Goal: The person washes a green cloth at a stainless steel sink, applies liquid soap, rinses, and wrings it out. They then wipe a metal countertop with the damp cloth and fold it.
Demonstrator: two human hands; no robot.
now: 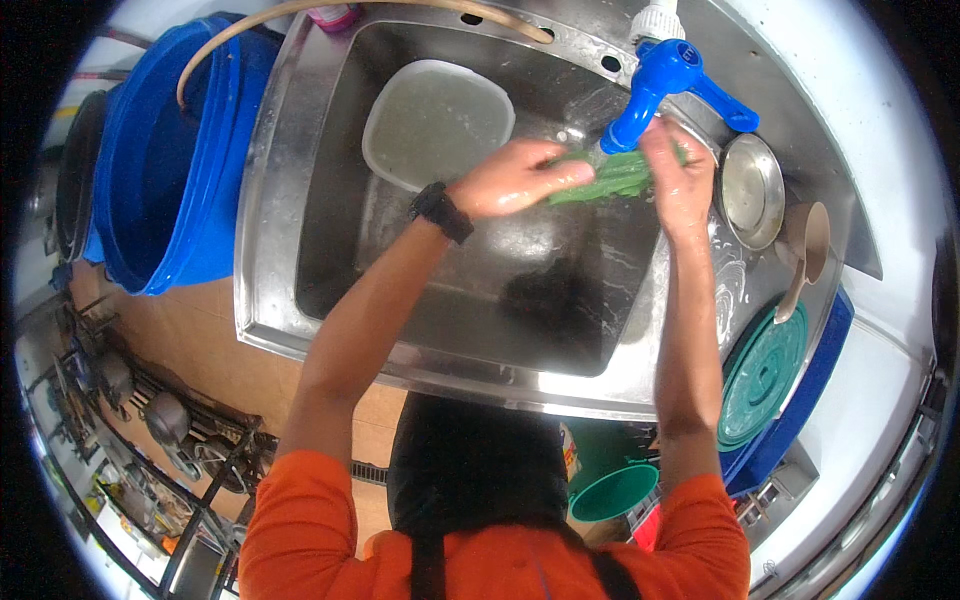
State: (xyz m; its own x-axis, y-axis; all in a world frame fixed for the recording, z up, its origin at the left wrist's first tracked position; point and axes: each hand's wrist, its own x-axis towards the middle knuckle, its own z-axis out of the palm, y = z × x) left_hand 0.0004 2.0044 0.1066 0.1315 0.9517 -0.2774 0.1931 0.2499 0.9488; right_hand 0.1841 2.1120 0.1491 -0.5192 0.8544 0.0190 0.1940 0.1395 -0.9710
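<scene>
Below the spout of a blue plastic tap (646, 97), my left hand (525, 178) grips one end of a bundle of green leafy vegetable (611, 178). Around the other end closes my right hand (681, 172), its fingers partly blurred and partly behind the tap. Both hands look wet, and water seems to run from the spout onto the leaves. The bundle is above the right part of a stainless steel sink basin (480, 315). A white plastic tub (439, 124) full of cloudy water stands in the basin, left of my left hand.
Right of the basin are a metal bowl (750, 191), a beige plastic dipper (808, 240) and a round green lid (765, 375). A large blue barrel (161, 165) stands left of the sink, with a beige hose (300, 9) arching into it. A green bucket (615, 493) is below the sink's front edge.
</scene>
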